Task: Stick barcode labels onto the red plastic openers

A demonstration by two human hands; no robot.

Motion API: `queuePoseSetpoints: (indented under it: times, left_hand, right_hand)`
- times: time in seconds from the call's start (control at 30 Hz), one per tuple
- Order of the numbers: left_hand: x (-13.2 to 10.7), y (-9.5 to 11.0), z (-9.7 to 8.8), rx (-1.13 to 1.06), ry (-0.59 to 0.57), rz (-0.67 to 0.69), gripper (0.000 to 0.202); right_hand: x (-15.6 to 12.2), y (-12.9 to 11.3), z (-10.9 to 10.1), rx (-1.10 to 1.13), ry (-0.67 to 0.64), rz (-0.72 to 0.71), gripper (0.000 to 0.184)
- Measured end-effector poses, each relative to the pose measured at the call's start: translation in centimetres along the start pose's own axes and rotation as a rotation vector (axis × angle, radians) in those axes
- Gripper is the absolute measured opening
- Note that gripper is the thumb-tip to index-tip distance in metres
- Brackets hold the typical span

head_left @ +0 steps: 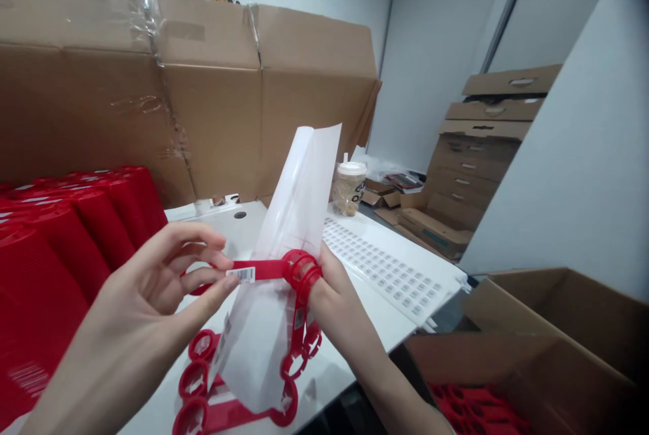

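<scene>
Left hand (155, 296) loomed nearest; white sheet (304, 198) rose beside right hand (329, 286), fingers hidden, grip unclear; red strap (270, 269) spanned gap between hands, left fingertips (229, 283) pinching end, seemingly to hold barcode label (244, 275) flat.

Left: bare, slim left hand (159, 286), long tapering fingers (195, 232), short-trimmed thumbnail (232, 281), narrow wrist, bare forearm (86, 381) out to the near left edge. Right: bare right hand (329, 276), mostly hidden, details unreadable. Slender, smooth bare forearm (378, 364) down to the near edge, widening toward the elbow.
</scene>
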State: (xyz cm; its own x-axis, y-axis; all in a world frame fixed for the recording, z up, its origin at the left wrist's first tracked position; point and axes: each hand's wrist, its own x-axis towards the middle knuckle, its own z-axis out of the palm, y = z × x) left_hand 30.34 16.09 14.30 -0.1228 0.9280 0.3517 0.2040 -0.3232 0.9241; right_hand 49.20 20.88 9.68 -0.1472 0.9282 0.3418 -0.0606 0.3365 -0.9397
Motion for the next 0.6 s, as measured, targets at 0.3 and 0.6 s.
queuePoseSetpoints:
  times: [0.3,0.6]
  left_hand:
    - [0.3,-0.6,0.0,0.052,-0.061,-0.137,0.043]
    - [0.3,-0.8,-0.3,0.067,-0.054,-0.129,0.044]
  right_hand:
    - [-1.5,-1.4,0.3,0.148,-0.050,-0.018,0.024]
    - [-1.9,-1.4,0.5,0.245,-0.053,0.001,0.025]
